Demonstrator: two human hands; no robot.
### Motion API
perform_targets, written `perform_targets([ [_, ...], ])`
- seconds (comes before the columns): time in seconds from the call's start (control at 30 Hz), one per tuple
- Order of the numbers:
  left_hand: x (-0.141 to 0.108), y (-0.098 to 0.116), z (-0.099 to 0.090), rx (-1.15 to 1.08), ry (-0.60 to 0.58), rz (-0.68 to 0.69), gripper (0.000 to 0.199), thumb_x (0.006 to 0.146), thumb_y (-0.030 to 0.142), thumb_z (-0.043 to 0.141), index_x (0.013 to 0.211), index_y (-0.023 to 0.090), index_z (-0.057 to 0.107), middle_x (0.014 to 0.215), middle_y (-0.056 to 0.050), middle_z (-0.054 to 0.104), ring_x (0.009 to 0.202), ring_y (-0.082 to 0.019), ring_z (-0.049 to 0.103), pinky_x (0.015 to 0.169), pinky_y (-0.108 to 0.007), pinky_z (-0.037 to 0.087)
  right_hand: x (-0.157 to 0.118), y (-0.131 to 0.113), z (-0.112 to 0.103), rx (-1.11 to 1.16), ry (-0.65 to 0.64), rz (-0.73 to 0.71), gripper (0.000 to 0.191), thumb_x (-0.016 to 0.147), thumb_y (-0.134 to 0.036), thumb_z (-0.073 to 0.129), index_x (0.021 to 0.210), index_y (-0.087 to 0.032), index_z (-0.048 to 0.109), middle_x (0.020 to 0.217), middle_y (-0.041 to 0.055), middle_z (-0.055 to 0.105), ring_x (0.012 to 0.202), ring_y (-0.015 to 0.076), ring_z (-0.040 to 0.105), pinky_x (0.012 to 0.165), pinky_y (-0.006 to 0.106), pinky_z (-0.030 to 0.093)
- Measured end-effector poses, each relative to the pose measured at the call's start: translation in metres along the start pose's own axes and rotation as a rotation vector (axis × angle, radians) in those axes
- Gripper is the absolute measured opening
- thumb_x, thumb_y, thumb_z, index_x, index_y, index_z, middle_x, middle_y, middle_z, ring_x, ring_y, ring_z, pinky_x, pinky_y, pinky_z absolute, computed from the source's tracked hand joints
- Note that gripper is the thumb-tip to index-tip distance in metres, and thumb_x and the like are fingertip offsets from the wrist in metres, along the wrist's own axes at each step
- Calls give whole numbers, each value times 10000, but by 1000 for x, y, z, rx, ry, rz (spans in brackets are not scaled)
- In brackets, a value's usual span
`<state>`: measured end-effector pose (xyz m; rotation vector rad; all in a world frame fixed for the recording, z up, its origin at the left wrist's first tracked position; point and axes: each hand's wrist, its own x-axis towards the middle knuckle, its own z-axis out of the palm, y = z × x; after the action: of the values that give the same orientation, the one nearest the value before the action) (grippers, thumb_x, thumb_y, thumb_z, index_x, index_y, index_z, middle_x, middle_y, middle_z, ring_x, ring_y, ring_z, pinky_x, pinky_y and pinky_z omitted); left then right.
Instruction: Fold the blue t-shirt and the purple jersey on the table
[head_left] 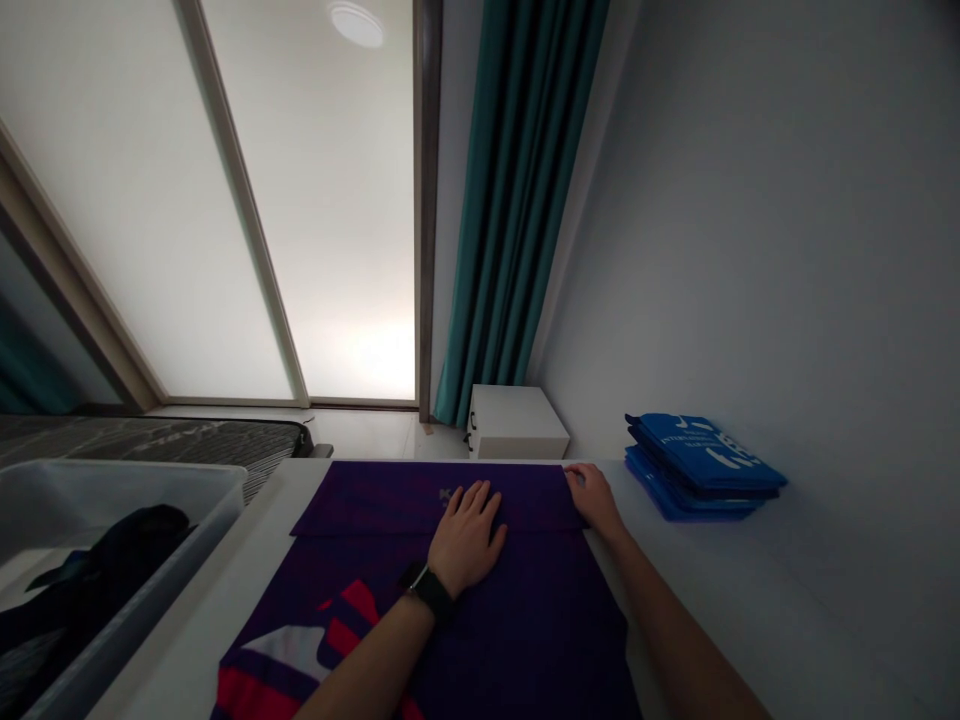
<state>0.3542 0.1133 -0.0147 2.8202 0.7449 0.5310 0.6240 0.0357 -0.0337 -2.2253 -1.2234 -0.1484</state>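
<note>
A dark purple garment (525, 610), perhaps a sports jersey, lies spread over the white table with its far end folded over in a straight band. A red, white and purple patterned part (300, 650) shows at its near left. My left hand (466, 535), wearing a dark watch (429, 590), rests flat on the cloth with fingers spread, partly covering a small pale logo on the band. At the far right corner of the band, my right hand (592, 497) has its thumb and fingers bent together on the edge of the fabric.
A stack of folded blue bags (701, 460) with white print sits to the right, by the wall. On the left stands a translucent plastic bin (225, 490) with dark cloth inside. Beyond the white table (169, 640) are a small white cabinet (517, 415) and a teal curtain (517, 200).
</note>
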Motion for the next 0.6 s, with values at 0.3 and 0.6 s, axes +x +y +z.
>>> perform_targets([
  [0.3, 0, 0, 1, 4, -4, 2, 461, 943, 384, 411, 1366, 216, 482, 1470, -103, 440, 1380, -262, 351, 1150, -484, 252, 17, 3, 12, -126, -24, 54, 350, 879, -424, 437, 807, -193, 689, 926, 80, 666, 930, 227, 583, 855, 317, 432],
  [0.6, -2, 3, -3, 51, 4, -8, 457, 964, 399, 373, 1370, 211, 467, 1462, -85, 448, 1376, -242, 353, 1155, -467, 239, 22, 2, 14, -208, -39, 51, 316, 901, -389, 448, 829, -196, 687, 943, 80, 659, 945, 222, 573, 819, 298, 404],
])
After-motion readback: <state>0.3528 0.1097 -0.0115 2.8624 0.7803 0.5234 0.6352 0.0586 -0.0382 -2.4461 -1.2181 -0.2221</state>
